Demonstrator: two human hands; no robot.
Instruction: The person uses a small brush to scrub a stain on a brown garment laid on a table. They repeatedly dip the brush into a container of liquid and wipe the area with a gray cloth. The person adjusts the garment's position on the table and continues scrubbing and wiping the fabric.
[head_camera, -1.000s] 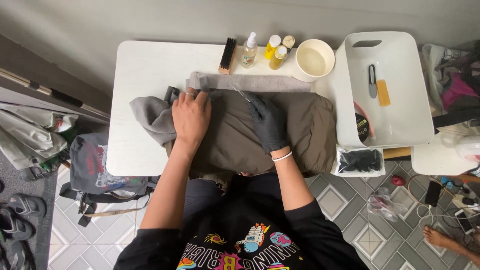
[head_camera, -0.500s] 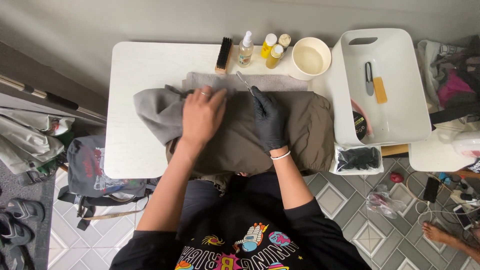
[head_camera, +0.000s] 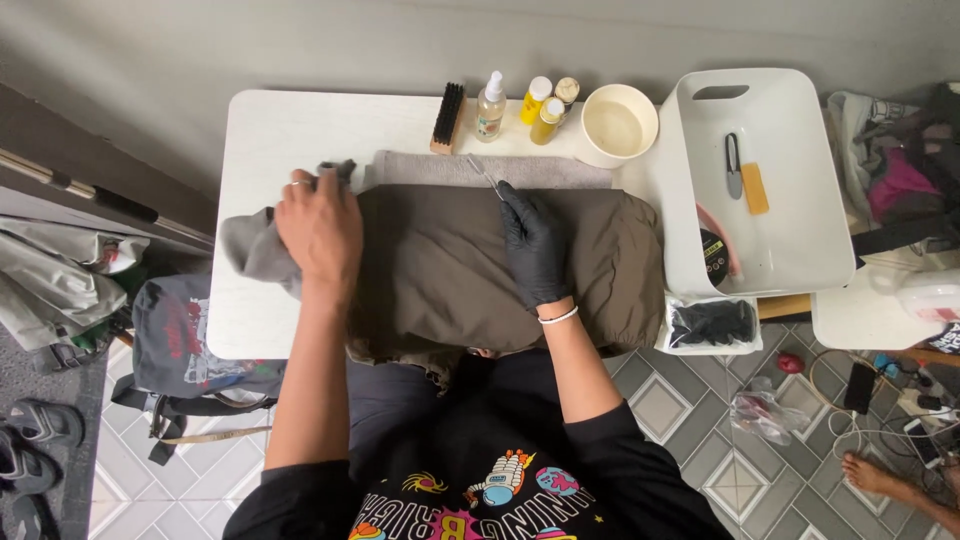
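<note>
An olive-brown garment (head_camera: 470, 270) lies folded on a grey towel (head_camera: 450, 168) on the white table (head_camera: 270, 130). Its grey lining or hood (head_camera: 248, 250) sticks out at the left end. My left hand (head_camera: 320, 225), bare with a ring, grips that grey fabric at the garment's left edge. My right hand (head_camera: 535, 250) wears a black glove and rests on the garment's upper middle. Its fingers pinch a thin metal tool (head_camera: 483, 175) that points toward the towel.
Along the table's back edge stand a brush (head_camera: 447, 118), a spray bottle (head_camera: 490, 105), yellow bottles (head_camera: 540, 105) and a cream bowl (head_camera: 618, 122). A white tray (head_camera: 790, 230) on the right holds snips (head_camera: 733, 165). A bag (head_camera: 190, 330) lies on the floor at left; another person's foot (head_camera: 880, 475) shows at bottom right.
My left hand has slid left from the garment's middle to its grey end and closed on the fabric. The gloved right hand has stayed almost in place.
</note>
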